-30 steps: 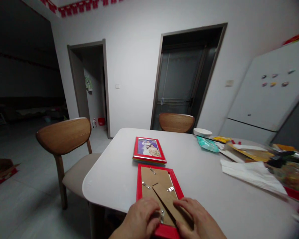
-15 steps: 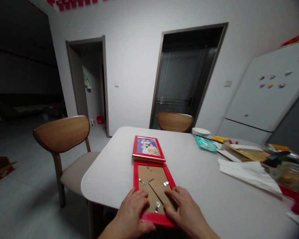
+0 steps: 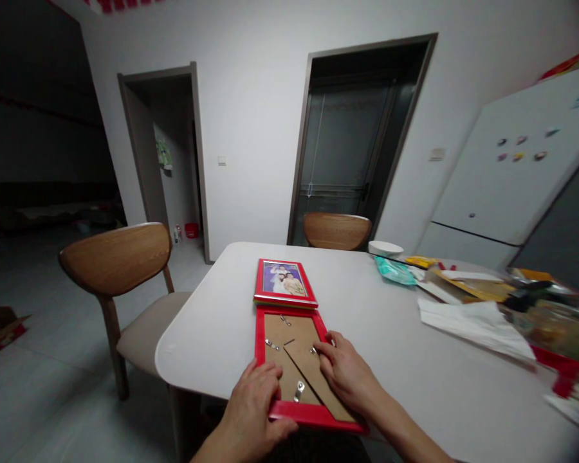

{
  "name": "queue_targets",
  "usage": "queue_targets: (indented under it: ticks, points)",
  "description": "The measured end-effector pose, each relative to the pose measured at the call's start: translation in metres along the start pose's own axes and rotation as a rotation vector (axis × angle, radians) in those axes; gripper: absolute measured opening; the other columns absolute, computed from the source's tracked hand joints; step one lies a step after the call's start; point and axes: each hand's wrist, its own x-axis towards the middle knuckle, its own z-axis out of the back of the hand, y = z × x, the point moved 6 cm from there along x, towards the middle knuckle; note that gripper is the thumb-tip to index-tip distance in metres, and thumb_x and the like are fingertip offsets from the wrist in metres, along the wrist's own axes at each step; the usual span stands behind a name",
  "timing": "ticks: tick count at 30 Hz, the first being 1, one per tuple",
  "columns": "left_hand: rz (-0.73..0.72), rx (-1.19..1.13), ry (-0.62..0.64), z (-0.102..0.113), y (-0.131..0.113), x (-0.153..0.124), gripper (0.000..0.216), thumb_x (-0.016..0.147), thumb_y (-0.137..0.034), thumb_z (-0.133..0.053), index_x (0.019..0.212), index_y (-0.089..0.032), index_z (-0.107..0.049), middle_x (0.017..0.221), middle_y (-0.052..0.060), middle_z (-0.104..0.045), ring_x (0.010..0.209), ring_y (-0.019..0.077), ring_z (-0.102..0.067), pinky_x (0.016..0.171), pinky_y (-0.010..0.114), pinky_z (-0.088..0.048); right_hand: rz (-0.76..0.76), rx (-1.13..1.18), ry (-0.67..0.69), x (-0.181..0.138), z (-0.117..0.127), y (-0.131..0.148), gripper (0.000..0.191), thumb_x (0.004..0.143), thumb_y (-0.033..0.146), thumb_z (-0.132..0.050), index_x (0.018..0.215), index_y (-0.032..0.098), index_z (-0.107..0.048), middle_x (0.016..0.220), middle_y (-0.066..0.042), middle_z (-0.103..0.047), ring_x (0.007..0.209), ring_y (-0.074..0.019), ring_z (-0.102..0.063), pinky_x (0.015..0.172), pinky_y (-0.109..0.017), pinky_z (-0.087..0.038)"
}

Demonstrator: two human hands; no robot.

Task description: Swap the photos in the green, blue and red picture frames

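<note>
A red picture frame (image 3: 289,411) lies face down at the table's near edge, its brown backing board (image 3: 299,341) showing, with small metal clips on it. My left hand (image 3: 253,405) grips the frame's lower left corner, thumb below the rim and fingers over the backing. On the right side, my right hand (image 3: 345,370) has its fingers bent at the metal clip (image 3: 312,350) by the right rim; the fingertips partly hide that clip. Just beyond, touching or nearly touching the first frame, a second red picture frame (image 3: 284,300) lies face up with a photo in it.
The white table (image 3: 212,334) carries a teal packet (image 3: 394,270), a white bowl (image 3: 385,249), white paper (image 3: 473,325) and mixed packaging on the right. One wooden chair (image 3: 118,260) stands at the left, another chair (image 3: 336,231) behind the table.
My right hand has moved from the frame's lower right part up to the clip on the right side. My left hand keeps its hold on the lower left corner.
</note>
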Motion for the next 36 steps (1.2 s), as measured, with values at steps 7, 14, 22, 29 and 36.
queue_targets:
  ticks: [7,14,22,29,36]
  points:
    - [0.003,0.004,-0.034,0.001,-0.002,0.000,0.031,0.052,-0.026,-0.073,0.078,-0.016,-0.057,0.111,0.008,-0.056,0.105,0.0216,-0.047,0.099,0.039,-0.025,0.007,0.063,0.020,-0.002,0.000,0.002,0.031,0.074,0.018,-0.034,0.084,0.014,-0.063,0.105,-0.011,-0.050,0.097,-0.0193,-0.046,0.086,-0.029,-0.034]
    - [-0.025,-0.017,-0.048,-0.002,0.000,-0.001,0.033,0.051,-0.026,-0.074,0.077,-0.016,-0.057,0.110,0.009,-0.057,0.104,0.0222,-0.048,0.099,0.040,-0.025,0.065,0.053,0.058,-0.004,-0.002,-0.006,0.035,0.077,0.023,-0.034,0.098,0.017,-0.061,0.114,-0.010,-0.048,0.103,-0.0201,-0.043,0.090,-0.030,-0.032]
    - [-0.012,0.002,-0.049,-0.001,-0.003,-0.002,0.037,0.051,-0.023,-0.073,0.083,-0.013,-0.058,0.108,0.011,-0.057,0.103,0.0236,-0.049,0.098,0.042,-0.026,0.056,-0.007,0.011,0.042,-0.008,0.018,0.030,0.079,0.026,-0.037,0.095,0.020,-0.062,0.095,-0.007,-0.060,0.089,-0.0175,-0.050,0.077,-0.026,-0.035]
    - [-0.017,0.011,-0.026,-0.006,0.001,-0.001,0.045,0.050,-0.026,-0.074,0.089,-0.011,-0.058,0.109,0.014,-0.056,0.105,0.0261,-0.047,0.098,0.044,-0.026,-0.089,-0.003,-0.001,0.084,-0.031,0.024,0.022,0.076,0.030,-0.045,0.075,0.019,-0.064,0.078,-0.006,-0.064,0.072,-0.0149,-0.055,0.060,-0.022,-0.034]
    - [0.001,-0.015,-0.044,-0.001,-0.004,-0.001,0.055,0.048,-0.023,-0.075,0.097,-0.007,-0.055,0.104,0.016,-0.058,0.101,0.0259,-0.050,0.098,0.044,-0.027,-0.184,-0.013,-0.040,0.097,-0.039,0.012,0.016,0.072,0.029,-0.050,0.069,0.016,-0.060,0.074,-0.006,-0.064,0.068,-0.0151,-0.055,0.055,-0.022,-0.031]
